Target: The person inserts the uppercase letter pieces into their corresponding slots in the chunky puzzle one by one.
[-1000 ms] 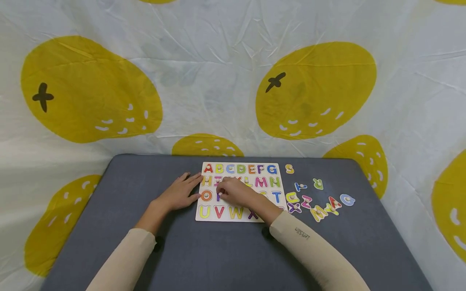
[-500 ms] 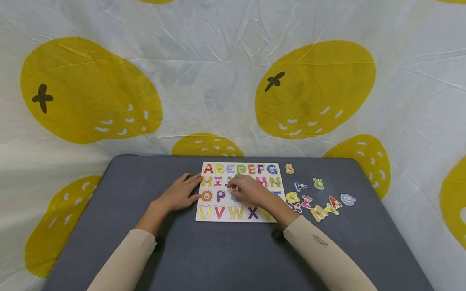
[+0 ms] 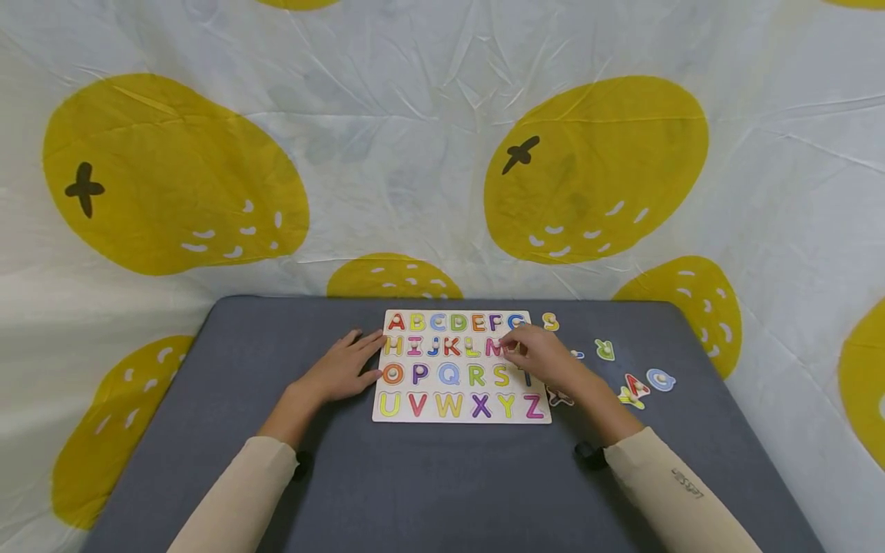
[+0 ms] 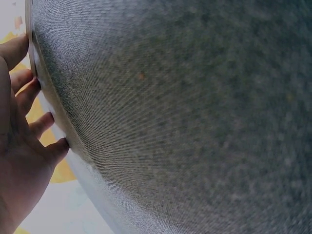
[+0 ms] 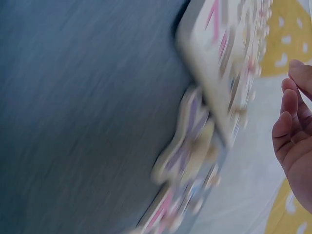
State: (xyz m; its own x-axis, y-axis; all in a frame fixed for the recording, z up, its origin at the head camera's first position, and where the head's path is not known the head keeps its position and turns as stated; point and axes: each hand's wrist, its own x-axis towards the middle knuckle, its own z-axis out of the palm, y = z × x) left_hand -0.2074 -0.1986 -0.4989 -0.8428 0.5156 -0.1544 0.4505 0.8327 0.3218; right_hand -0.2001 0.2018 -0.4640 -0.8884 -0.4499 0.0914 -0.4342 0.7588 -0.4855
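Observation:
A pale wooden alphabet puzzle board (image 3: 429, 420) lies on the table, its upper letters bearing small knobs. My left hand (image 3: 336, 367) rests flat at its left edge, fingers spread; in the left wrist view, the fingers of the left hand (image 4: 24, 156) meet that edge. Over the right side of the board hangs my right hand (image 3: 542, 352), overlapping the M and the T. Its fingers are loosely bent, with nothing between them in the right wrist view, where the right hand (image 5: 297, 131) is above the board (image 5: 195, 53) and a purple X piece (image 5: 192, 114).
Loose knobbed letters lie right of the board: an orange S (image 3: 550, 322), a green R (image 3: 604, 350), a red A (image 3: 634, 382), a yellow Y (image 3: 629, 398) and a blue Q (image 3: 660, 379). Others sit hidden under the right forearm. A lemon-patterned curtain (image 3: 387, 177) hangs behind the table.
My right hand has moved rightward from over the I and P across the board to its right side, uncovering the middle letters. The left hand has stayed in place.

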